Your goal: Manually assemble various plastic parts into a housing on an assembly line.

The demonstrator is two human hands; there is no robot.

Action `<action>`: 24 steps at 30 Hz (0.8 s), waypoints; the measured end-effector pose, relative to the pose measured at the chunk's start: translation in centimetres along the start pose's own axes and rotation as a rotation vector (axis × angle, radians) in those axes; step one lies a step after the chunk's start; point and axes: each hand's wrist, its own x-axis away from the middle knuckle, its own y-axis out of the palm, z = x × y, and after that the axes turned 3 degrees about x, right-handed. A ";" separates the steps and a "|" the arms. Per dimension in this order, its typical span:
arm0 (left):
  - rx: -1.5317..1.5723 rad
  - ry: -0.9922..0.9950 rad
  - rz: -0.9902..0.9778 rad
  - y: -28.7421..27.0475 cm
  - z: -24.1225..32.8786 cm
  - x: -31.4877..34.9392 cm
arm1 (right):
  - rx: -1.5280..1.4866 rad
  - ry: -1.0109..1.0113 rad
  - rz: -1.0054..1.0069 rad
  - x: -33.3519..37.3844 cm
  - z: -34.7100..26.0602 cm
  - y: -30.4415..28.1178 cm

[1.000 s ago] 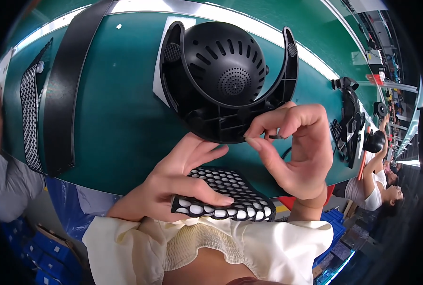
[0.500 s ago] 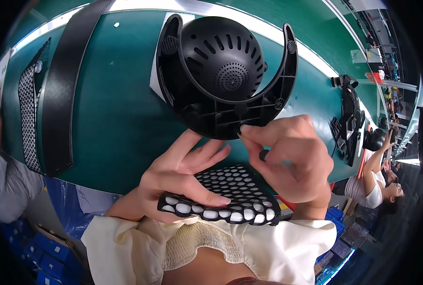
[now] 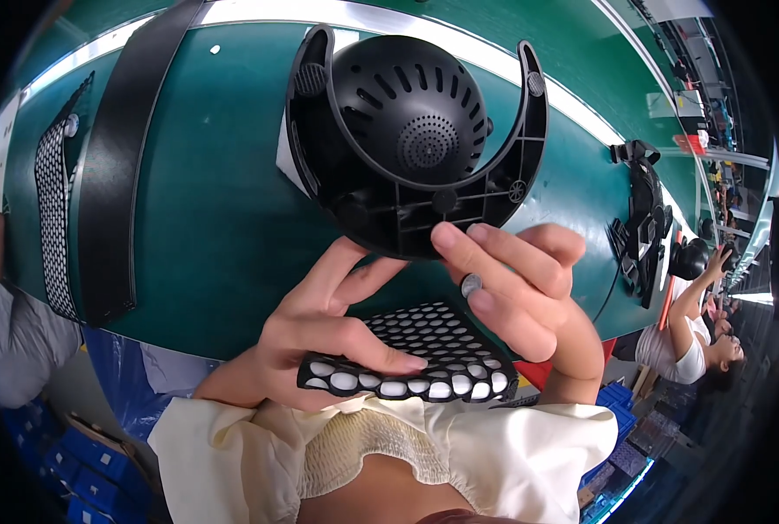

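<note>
A black plastic crescent bracket (image 3: 424, 214) with ribs inside stands tilted before me, round a black dome-shaped housing (image 3: 415, 105) with slots and a patch of tiny holes. My left hand (image 3: 319, 323) grips a black mesh strip (image 3: 433, 345) with white-looking holes between thumb and palm. Its other fingers reach up to the bracket's lower edge, their tips partly hidden behind it. Fingertips of my right hand (image 3: 520, 279) press on the bracket's lower rim. Between the fingers of that hand sits a small grey round piece (image 3: 470, 284).
On the green table (image 3: 223, 192) lie a wide black band (image 3: 118, 166) and another mesh strip (image 3: 53, 210) at left. Black strapped parts (image 3: 643, 218) lie at right. A white pad (image 3: 290, 166) shows behind the bracket. Co-workers sit at both sides; blue boxes (image 3: 92, 472) stand below.
My right fingers have shifted from a pinch at the bracket's lower rim to lying spread along it, showing the grey round piece more plainly. The left hand and mesh strip have barely moved.
</note>
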 end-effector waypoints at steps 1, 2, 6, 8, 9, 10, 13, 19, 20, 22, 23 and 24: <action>0.010 -0.014 0.011 0.0 0.0 0.0 | 0.018 -0.022 0.037 0.2 0.3 0.2; 0.008 -0.014 0.012 0.1 0.0 0.1 | 0.016 -0.022 0.038 0.0 0.4 -0.1; 0.091 -0.005 0.068 0.3 -0.1 0.4 | 0.079 -0.138 -0.156 -0.7 0.6 -1.3; 0.033 -0.026 0.067 0.2 0.0 0.2 | 0.088 -0.144 -0.170 -1.0 0.5 -1.6; -0.017 -0.043 0.071 0.1 0.1 0.1 | 0.010 -0.074 -0.219 -1.3 0.5 -1.8; -0.016 -0.097 0.092 0.1 0.4 0.1 | -0.068 -0.004 -0.267 -1.4 0.5 -1.9; -0.003 -0.096 0.107 0.0 0.2 0.3 | -0.278 0.303 -0.215 -1.0 1.6 -3.4; 0.046 -0.165 0.108 1.1 0.7 -0.5 | -0.586 0.911 -0.133 -2.0 2.4 -4.3; 0.039 -0.209 0.141 1.1 0.8 -0.6 | -0.632 0.940 -0.121 -2.0 2.4 -4.1; 0.029 -0.224 0.105 1.1 0.9 -0.7 | -0.595 0.919 -0.157 -2.1 2.2 -4.0; 0.035 -0.233 0.130 1.2 0.9 -0.6 | -0.558 0.886 -0.175 -2.2 2.1 -3.9; 0.040 -0.242 0.155 1.2 0.9 -0.4 | -0.552 0.889 -0.172 -2.1 2.1 -3.8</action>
